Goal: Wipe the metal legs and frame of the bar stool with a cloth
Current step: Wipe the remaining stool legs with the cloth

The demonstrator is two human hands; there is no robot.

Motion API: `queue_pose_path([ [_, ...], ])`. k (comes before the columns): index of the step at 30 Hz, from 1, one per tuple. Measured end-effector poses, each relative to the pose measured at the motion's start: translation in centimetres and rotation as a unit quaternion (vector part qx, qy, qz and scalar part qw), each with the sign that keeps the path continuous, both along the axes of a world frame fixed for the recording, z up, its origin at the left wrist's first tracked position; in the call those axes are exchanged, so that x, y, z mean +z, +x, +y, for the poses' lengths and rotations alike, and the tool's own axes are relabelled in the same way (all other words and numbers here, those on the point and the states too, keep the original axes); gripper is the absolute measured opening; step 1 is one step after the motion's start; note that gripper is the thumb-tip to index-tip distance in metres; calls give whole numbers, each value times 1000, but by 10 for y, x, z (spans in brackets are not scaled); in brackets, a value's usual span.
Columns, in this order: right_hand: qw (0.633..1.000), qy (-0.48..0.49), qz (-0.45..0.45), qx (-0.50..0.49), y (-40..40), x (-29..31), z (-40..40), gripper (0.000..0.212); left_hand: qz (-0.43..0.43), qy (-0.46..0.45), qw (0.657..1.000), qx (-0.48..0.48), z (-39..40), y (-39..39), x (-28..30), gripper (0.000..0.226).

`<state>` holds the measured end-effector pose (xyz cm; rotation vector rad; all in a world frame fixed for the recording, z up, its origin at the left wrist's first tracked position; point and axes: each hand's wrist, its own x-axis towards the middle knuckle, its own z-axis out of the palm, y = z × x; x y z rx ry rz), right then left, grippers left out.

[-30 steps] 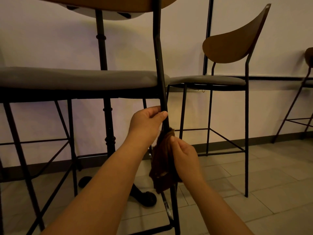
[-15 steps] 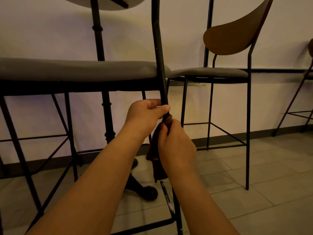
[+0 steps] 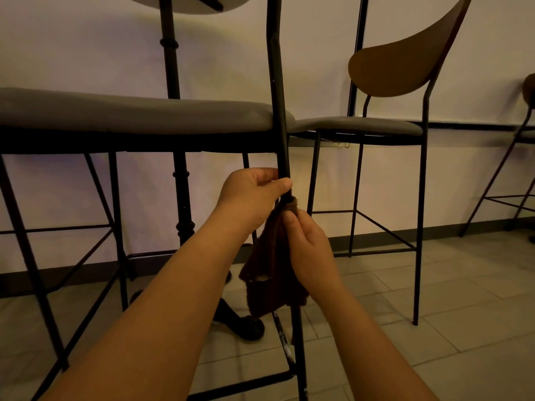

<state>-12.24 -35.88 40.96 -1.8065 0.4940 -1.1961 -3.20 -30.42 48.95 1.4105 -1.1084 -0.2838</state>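
Note:
The near bar stool has a grey padded seat [image 3: 130, 114] and a black metal frame. Its rear right leg [image 3: 279, 117] runs from the top of the view down to the floor. My left hand [image 3: 252, 195] grips this leg just below the seat, thumb across the front. Right under it my right hand [image 3: 309, 250] holds a dark brown cloth [image 3: 272, 270] wrapped round the leg. The cloth's loose end hangs down and hides part of the leg.
A black table pedestal [image 3: 181, 175] with a clawed foot stands behind the stool. A second bar stool [image 3: 385, 131] with a curved wooden back stands to the right by the white wall, and part of a third [image 3: 521, 134] shows at the far right. The floor is pale tile.
My right hand slid the cloth up the leg toward my left hand, then eased slightly lower. My left hand kept its grip. The view tilted a little downward.

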Motion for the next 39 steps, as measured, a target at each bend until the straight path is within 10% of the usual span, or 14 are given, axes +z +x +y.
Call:
queue_pose_path([
  [5,978,147,-7,147,-11,-13,-6,34,22,7,1000,-7,2,-2,-1,34],
  [11,988,-68,62,-122,2,-21,5,13,21,-16,1000,-1,2,-1,-1,29],
  [16,988,-93,21,-118,-3,-28,5,16,18,-15,1000,-4,1,-2,-4,28],
  [22,973,182,-55,129,-26,-55,0,24,23,-11,1000,-11,2,-1,-6,34],
  [30,988,121,-72,-59,-6,-48,6,39,17,-6,1000,10,-2,-2,-15,42],
  [34,961,255,-104,-2,3,-42,9,40,14,-6,1000,14,-2,-2,-17,40],
  [39,977,190,-90,28,-3,-68,19,31,0,24,1000,-6,-2,-5,-33,32],
])
